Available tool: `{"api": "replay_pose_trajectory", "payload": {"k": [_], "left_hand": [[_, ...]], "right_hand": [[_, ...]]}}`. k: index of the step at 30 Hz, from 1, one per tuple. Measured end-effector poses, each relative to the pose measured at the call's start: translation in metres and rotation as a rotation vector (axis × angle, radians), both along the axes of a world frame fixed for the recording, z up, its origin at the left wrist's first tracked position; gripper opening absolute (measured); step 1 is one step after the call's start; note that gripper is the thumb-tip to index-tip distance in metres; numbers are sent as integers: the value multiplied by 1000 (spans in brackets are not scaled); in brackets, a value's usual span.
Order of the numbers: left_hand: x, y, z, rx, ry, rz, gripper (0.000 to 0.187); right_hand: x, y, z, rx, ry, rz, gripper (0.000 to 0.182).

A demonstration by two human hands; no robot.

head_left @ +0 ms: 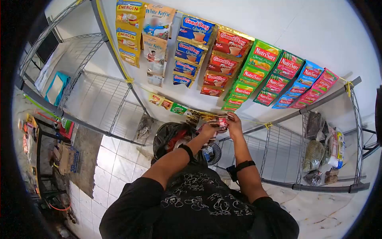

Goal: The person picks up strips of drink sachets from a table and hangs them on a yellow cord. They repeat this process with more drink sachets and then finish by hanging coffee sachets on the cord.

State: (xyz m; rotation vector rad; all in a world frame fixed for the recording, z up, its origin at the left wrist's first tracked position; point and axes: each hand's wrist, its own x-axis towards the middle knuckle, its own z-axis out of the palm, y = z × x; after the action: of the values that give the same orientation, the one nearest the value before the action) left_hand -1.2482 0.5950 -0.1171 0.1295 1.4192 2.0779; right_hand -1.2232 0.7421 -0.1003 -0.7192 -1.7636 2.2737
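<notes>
In front of my chest, a strip of red-and-white sachets (222,124) is between my two hands. My left hand (207,130) is closed at its left side, and my right hand (234,122) pinches its upper right edge. The print on it is too small to read. Just left of my hands, a dark brown-and-gold sachet strip (192,118) hangs from a low yellow cord. A green sachet strip (178,108) hangs farther left on that cord.
Above hang Good Day strips (191,51), NutriSari strips (252,75) and Energen strips (128,36). Below my left forearm stands a bin with a black bag (161,137). Wire shelves (99,91) flank me, with bagged goods (314,155) at right and a cardboard box (65,157) at left.
</notes>
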Motion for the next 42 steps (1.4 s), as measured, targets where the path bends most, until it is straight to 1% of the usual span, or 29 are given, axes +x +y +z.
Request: {"api": "replay_pose_trajectory", "payload": {"k": [2,3,4,5,6,8,9,11,13,14,17,18,19,20,21,23,25,26,28,29,31,32,33,35,36,38,39,41,42], "left_hand": [[-2,2,7,-54,45,103,29],[-4,4,6,-52,45,100,29],[-8,4,5,-11,13,66,32],[-13,5,4,30,-18,32,35],[-13,-1,26,29,-65,-17,32],[-17,3,27,24,-31,9,31],[-18,3,26,15,1,35,30],[-24,9,-1,50,-46,13,30],[-22,4,2,76,-138,3,29],[-21,0,4,-20,-45,5,27],[-18,-9,-25,-118,-12,55,25],[-13,-20,-11,-103,-142,49,24],[-10,-27,-16,-104,-142,57,24],[-7,-35,-21,-105,-144,97,23],[-5,-42,-25,-107,-145,137,22],[-2,-57,-12,-188,-119,156,24],[-4,-68,0,-204,-340,190,32],[-3,-72,1,-203,-341,205,32],[-1,-77,-1,10,-318,266,42],[-3,-79,-6,12,-317,280,42],[-7,-81,-11,-330,370,281,43],[-7,-77,-13,-454,268,278,41],[-7,-79,-1,-456,267,284,41],[-7,-84,17,-586,212,182,39],[-10,-84,-1,-649,530,257,39],[-7,-88,13,-639,522,207,39],[-6,-89,18,-624,513,156,39],[-9,-89,14,-643,456,88,38],[-10,-88,9,-661,398,22,38]], "right_hand": [[1,-4,2,1,32,-15,42],[4,-4,0,-1,61,-30,46],[7,-3,-2,27,10,-32,48],[11,-4,-4,30,12,-34,48],[17,-6,-6,14,-22,-39,47],[28,-9,-6,-5,-61,-22,44],[32,-9,-11,-5,-63,-21,44],[37,-6,-25,106,-17,41,44],[36,-6,-18,107,-26,30,47],[33,-5,-15,145,-37,9,49],[19,5,-20,175,-35,-14,50],[14,8,-22,147,-31,-11,49],[9,12,-26,119,-27,-5,48],[1,13,-30,196,-52,-20,45],[-5,17,-39,193,-50,-11,45],[-17,23,-55,267,-47,9,42],[-21,15,-44,315,-107,7,39],[-23,12,-38,327,-127,41,38],[-28,12,-34,407,-175,158,34],[-30,8,-33,408,-171,171,34],[-27,-7,-13,352,-181,101,33],[-31,-3,-23,459,-200,146,32],[-34,0,-34,459,-197,153,32],[-38,4,-51,368,-63,182,31],[-36,0,-42,365,-62,185,31],[-30,-12,-14,661,-273,246,28],[-28,-14,-14,659,-274,245,28],[-24,-15,-12,1081,-248,209,27],[-22,-14,-14,1080,-251,205,27]]}}
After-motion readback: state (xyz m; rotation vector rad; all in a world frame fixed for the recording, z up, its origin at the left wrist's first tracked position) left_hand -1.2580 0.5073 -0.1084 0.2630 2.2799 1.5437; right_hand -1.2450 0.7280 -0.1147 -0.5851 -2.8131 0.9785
